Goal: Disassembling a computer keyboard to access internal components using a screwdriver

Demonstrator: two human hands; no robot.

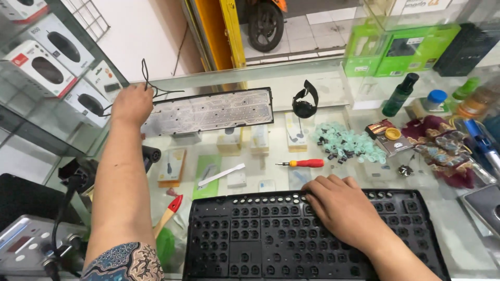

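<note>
— What worries you most here?

— The black keyboard frame (pixel 271 239) lies under my right hand (pixel 344 211), which rests flat, fingers together. It sits at the counter's near edge; leaning on it could tip it off.

— And the other half?

— My left hand (pixel 133 104) grips the corner of the membrane plate (pixel 208 112) farther back, fingers curled, near its black cable (pixel 151 83). A tug might drag it across the pile of rubber domes (pixel 346 143).

— Anything smaller?

— The red screwdriver (pixel 307 163) could roll.
</note>
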